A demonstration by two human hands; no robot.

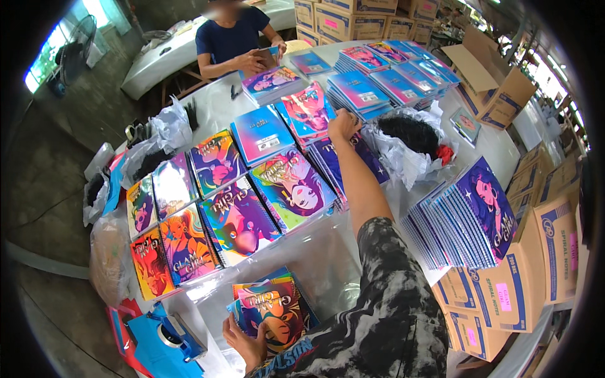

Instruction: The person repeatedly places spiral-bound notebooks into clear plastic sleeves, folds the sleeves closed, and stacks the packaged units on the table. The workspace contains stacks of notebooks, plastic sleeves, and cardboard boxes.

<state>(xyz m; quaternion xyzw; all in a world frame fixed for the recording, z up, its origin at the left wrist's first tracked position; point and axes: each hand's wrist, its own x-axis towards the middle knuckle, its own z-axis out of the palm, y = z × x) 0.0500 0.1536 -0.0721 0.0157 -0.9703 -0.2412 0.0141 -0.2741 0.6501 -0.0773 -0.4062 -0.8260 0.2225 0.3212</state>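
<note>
My left hand [247,343] grips the lower left edge of a small bundle of spiral notebooks [277,312] with bright, multicoloured illustrated covers, near the table's front edge. My right arm stretches far forward. Its hand [345,125] has curled fingers at the meeting edges of a pink-and-white illustrated spiral notebook [305,113] and a dark purple spiral notebook [365,160], which the forearm partly covers; its fingertips are partly hidden. Left of that arm, piles of illustrated spiral notebooks [239,220] lie in two rows, including one pile with a blue-pink cover [261,131].
Stacked blue-pink notebooks [359,91] and a plastic bag of black coils [406,135] stand beyond my right arm. A tall purple notebook stack [463,214] and cartons [504,290] are at right. A blue tape dispenser [176,337] sits front left. Opposite, a person [230,38] handles a notebook.
</note>
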